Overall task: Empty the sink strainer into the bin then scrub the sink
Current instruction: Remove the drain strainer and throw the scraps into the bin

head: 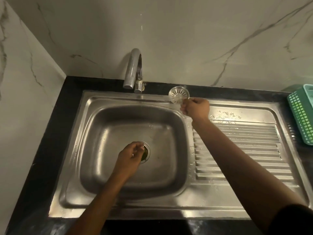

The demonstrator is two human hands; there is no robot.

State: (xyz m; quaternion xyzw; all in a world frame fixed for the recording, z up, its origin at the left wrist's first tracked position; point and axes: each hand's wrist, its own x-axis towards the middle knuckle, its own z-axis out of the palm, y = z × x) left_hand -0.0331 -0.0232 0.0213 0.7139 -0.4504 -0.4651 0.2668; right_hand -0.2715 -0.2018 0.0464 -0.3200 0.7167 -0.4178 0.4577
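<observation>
Sink strainer (178, 94) of clear plastic, a small round shallow cup with slots fanning out from its centre, is just up and right of the frame's middle, over the back rim of the sink and to the right of the tap. It is tilted so its slotted face looks toward you. Your right hand (196, 109) pinches its lower edge, fingers curled in around the rim. Your left hand (128, 156) is down in the basin at lower centre, fingers curled over the round metal drain (147, 149). You cannot tell from this view whether they grasp anything, though something dark and greenish shows in the opening. The rectangular stainless steel sink (101, 126) has rounded corners and a dull, brushed sheen with faint streaks. To the right its ribbed draining board (245, 150) runs in parallel grooves, with water droplets (223, 115) beaded above the ribs. A curved chrome tap (133, 68) arches at upper centre. Glossy black counter (67, 107) frames the steel, white marble-veined wall panels (186, 39) rise behind, and a green plastic lattice basket (303, 116) stands at the right edge.
</observation>
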